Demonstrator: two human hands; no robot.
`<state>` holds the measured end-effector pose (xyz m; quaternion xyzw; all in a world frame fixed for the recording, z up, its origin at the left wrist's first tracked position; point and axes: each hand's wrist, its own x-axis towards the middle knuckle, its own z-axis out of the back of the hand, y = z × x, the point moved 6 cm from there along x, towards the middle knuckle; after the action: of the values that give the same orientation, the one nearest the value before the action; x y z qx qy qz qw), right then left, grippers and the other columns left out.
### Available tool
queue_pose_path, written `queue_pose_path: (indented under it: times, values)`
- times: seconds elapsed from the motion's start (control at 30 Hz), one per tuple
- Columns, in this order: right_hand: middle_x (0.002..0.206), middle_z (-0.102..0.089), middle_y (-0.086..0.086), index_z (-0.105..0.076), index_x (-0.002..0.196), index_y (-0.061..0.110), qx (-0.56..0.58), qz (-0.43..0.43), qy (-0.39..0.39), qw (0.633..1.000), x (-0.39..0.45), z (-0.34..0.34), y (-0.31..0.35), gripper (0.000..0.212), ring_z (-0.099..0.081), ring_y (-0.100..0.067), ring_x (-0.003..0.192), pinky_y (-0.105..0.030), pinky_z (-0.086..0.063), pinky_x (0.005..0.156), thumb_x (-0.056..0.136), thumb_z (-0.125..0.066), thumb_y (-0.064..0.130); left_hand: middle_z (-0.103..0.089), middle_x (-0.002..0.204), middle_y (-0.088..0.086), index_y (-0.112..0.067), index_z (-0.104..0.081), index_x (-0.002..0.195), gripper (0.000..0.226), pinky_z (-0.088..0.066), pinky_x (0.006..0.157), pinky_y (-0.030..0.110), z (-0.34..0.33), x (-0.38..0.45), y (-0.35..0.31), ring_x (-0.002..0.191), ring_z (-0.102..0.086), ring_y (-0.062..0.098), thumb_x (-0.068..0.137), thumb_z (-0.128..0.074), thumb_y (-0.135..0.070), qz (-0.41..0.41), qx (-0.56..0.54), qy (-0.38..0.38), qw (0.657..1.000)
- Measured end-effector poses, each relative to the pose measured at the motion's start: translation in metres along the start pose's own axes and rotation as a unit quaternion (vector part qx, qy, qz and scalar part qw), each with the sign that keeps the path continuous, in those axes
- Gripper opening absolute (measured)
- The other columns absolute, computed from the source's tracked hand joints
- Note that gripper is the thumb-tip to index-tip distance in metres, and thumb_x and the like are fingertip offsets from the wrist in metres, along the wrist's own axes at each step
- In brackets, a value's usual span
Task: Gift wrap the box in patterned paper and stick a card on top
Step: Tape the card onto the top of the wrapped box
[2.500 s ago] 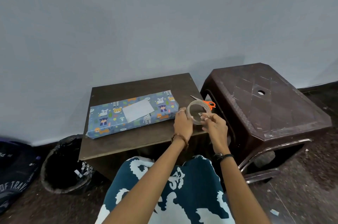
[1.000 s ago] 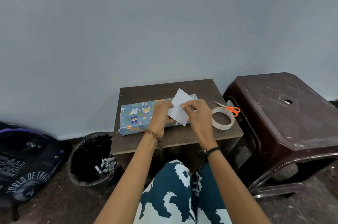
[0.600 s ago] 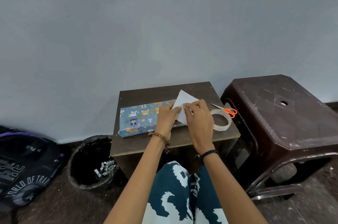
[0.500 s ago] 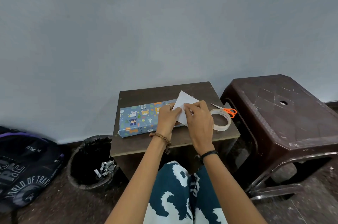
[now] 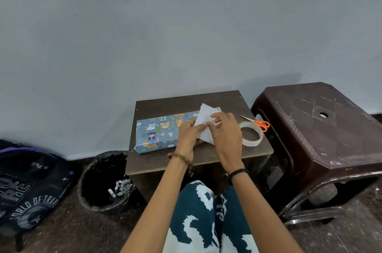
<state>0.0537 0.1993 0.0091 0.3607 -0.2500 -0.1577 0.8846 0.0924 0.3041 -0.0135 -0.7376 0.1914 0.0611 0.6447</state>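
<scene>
Wrapped box (image 5: 159,132) lies flat on surface (image 5: 206,157). Card (image 5: 204,126), raised over box's right end: thin, light, creases easily; hold by edges. Left hand (image 5: 189,136) and right hand (image 5: 226,133) both pinch it.

Small dark table (image 5: 208,99) w/ wrapped box (image 5: 157,132), tape roll (image 5: 251,134) & orange scissors (image 5: 259,123) lying on it.

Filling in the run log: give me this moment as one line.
step: fixing card | left hand: holds white card | right hand: pinches card | wrapped box: on table | tape roll, scissors: right of box
</scene>
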Motion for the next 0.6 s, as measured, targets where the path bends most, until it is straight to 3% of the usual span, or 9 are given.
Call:
queue_pose_path:
  times: [0.13,0.3,0.43,0.6]
  values:
    - [0.101,-0.057,-0.002,-0.064,0.097,0.016,0.079,-0.035,0.002,0.996,0.008,0.000,-0.009,0.016,-0.052,-0.003,0.079,-0.007,-0.037,0.061,0.082,-0.068,0.021,-0.061,0.103,0.012,0.001,-0.054,0.117,0.031,-0.055,0.057,0.018,0.003,0.002,0.001,0.080,-0.060,0.016,0.087,-0.053,0.007,-0.002,0.002,0.015,1.000]
    - [0.097,-0.058,0.001,-0.065,0.092,0.017,0.105,-0.044,0.014,0.993,0.012,0.000,-0.011,0.013,-0.048,0.003,0.075,-0.005,-0.035,0.064,0.080,-0.070,0.020,-0.059,0.111,0.016,-0.004,-0.054,0.112,0.036,-0.052,0.082,0.036,0.003,0.006,0.001,0.102,-0.058,0.028,0.080,-0.054,0.013,-0.011,0.045,0.021,0.999]
    - [0.099,-0.057,0.004,-0.065,0.097,0.018,0.077,-0.022,0.018,0.997,0.012,0.001,-0.009,0.014,-0.049,-0.002,0.084,-0.004,-0.035,0.063,0.083,-0.067,0.021,-0.062,0.102,0.009,-0.009,-0.055,0.109,0.028,-0.055,0.067,0.025,0.001,0.005,0.002,0.088,-0.061,0.018,0.084,-0.063,-0.002,-0.007,0.011,0.029,0.999]
    - [0.100,-0.062,0.003,-0.066,0.096,0.017,0.038,-0.001,0.021,0.999,0.011,0.003,-0.005,0.011,-0.050,-0.003,0.080,-0.007,-0.036,0.059,0.088,-0.062,0.022,-0.061,0.109,0.012,-0.001,-0.054,0.120,0.030,-0.054,0.056,0.019,0.003,0.007,0.003,0.084,-0.060,0.016,0.090,-0.053,-0.001,-0.006,0.017,0.000,1.000]
